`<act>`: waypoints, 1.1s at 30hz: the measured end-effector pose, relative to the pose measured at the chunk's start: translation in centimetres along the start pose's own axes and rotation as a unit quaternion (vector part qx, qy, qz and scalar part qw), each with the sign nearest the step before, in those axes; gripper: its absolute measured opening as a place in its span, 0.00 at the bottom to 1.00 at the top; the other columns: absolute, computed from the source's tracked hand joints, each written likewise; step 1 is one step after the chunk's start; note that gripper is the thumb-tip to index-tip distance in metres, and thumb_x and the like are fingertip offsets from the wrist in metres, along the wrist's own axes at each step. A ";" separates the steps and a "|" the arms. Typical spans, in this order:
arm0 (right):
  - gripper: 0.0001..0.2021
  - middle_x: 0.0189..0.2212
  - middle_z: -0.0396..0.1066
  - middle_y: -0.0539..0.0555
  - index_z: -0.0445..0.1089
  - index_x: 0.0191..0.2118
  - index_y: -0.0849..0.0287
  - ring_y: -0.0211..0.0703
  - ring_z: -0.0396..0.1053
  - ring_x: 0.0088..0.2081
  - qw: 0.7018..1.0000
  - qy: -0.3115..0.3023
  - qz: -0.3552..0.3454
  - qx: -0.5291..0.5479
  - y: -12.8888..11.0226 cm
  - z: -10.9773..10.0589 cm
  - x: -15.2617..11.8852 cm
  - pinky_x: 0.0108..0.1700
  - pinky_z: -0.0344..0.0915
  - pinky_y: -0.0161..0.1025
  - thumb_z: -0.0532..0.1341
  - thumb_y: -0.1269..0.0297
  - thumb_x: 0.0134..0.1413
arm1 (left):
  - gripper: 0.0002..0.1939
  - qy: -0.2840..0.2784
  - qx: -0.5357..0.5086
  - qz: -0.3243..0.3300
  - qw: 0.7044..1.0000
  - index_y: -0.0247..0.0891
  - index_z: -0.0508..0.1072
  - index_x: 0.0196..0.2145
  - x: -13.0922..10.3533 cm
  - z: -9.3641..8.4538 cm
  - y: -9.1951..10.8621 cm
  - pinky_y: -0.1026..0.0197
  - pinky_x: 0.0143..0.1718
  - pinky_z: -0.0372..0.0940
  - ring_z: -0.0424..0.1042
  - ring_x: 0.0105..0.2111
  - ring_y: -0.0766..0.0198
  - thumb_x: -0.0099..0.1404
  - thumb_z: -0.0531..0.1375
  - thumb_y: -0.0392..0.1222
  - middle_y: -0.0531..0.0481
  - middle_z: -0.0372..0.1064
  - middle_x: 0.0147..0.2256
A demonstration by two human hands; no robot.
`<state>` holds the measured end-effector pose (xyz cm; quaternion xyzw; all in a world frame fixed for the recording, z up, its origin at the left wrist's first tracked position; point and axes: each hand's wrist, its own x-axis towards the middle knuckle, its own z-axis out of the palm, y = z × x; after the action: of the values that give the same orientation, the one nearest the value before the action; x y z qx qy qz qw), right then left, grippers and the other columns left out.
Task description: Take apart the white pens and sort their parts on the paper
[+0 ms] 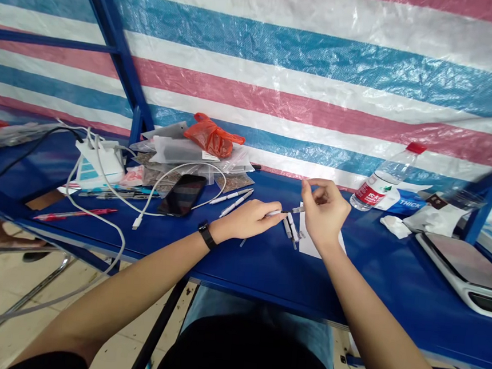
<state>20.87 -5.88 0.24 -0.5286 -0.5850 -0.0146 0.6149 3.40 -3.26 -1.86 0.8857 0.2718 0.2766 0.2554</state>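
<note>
My left hand (254, 218), wearing a dark wristband, is closed around a white pen (274, 213) whose dark tip points right. Facing it, my right hand (324, 211) is curled with a small greyish piece, apparently a pen cap (298, 210), between its fingers. A narrow gap lies between the pen tip and this piece. Just below the hands, a few white pens (293, 227) rest on the blue table (259, 272). A white sheet of paper (309, 246) lies partly under my right hand. Two more white pens (236, 202) lie left of my left hand.
A black phone (182, 195), a white cable (129, 204), plastic bags (175, 151) and a red pen (75, 214) are on the left. Rightward stand a water bottle (384, 179), crumpled tissue (395, 226) and a scale (471, 264). Striped sheeting (301, 92) hangs behind.
</note>
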 end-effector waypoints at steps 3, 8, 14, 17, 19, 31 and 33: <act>0.11 0.15 0.58 0.43 0.72 0.31 0.56 0.37 0.57 0.18 1.000 -0.005 -0.010 0.005 -0.2 0.4 -0.4 0.27 0.59 0.37 0.62 0.55 0.59 | 0.12 0.006 0.000 0.031 0.999 0.41 0.67 0.39 0.0 0.4 0.4 0.62 0.31 0.54 0.67 0.25 0.64 0.77 0.51 0.49 0.57 0.64 0.26; 0.11 0.15 0.57 0.43 0.71 0.30 0.55 0.37 0.57 0.19 1.000 0.018 0.005 0.012 -0.8 0.9 -1.0 0.29 0.61 0.37 0.63 0.55 0.59 | 0.11 0.028 0.028 0.032 0.999 0.41 0.67 0.41 -0.1 1.2 1.0 0.62 0.30 0.56 0.69 0.26 0.62 0.78 0.49 0.46 0.54 0.68 0.28; 0.17 0.27 0.74 0.51 0.73 0.33 0.56 0.41 0.72 0.28 0.981 -0.086 0.087 0.152 -0.9 -0.1 -0.1 0.31 0.70 0.38 0.68 0.46 0.53 | 0.13 0.071 0.020 0.019 0.997 0.41 0.66 0.39 0.1 1.0 0.7 0.62 0.29 0.55 0.66 0.23 0.64 0.78 0.48 0.48 0.58 0.61 0.23; 0.21 0.31 0.77 0.52 0.75 0.33 0.56 0.44 0.76 0.32 0.954 -0.164 0.126 0.219 -0.2 -1.1 0.9 0.35 0.75 0.40 0.73 0.42 0.45 | 0.13 0.117 0.039 0.013 0.992 0.42 0.65 0.39 0.2 0.7 0.3 0.62 0.31 0.55 0.67 0.25 0.63 0.78 0.47 0.49 0.57 0.62 0.24; 0.23 0.29 0.77 0.51 0.77 0.33 0.56 0.44 0.76 0.30 0.938 -0.203 0.150 0.238 0.2 -1.5 1.4 0.36 0.76 0.43 0.75 0.42 0.39 | 0.13 0.136 0.055 0.009 0.989 0.41 0.65 0.40 0.2 0.6 0.0 0.62 0.31 0.54 0.67 0.26 0.63 0.79 0.47 0.48 0.56 0.64 0.27; 0.35 0.12 0.62 0.49 0.64 0.14 0.56 0.38 0.62 0.18 0.959 -0.229 0.151 0.070 0.2 -1.4 1.0 0.26 0.61 0.38 0.60 0.29 0.54 | 0.14 0.090 0.175 0.010 0.980 0.41 0.68 0.44 0.0 0.4 0.1 0.60 0.32 0.56 0.75 0.33 0.57 0.80 0.46 0.47 0.49 0.75 0.33; 0.31 0.19 0.70 0.50 0.71 0.23 0.56 0.41 0.68 0.23 0.944 -0.255 0.168 0.125 0.2 -1.5 1.3 0.29 0.65 0.38 0.65 0.28 0.46 | 0.14 0.099 0.182 0.000 0.978 0.40 0.68 0.44 0.0 0.4 0.0 0.60 0.31 0.55 0.75 0.33 0.57 0.80 0.46 0.47 0.49 0.75 0.34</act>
<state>22.46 -6.05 1.42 -0.5240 -0.6222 0.2976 0.4997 3.62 -3.35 -2.16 0.8855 0.3417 0.3085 0.0620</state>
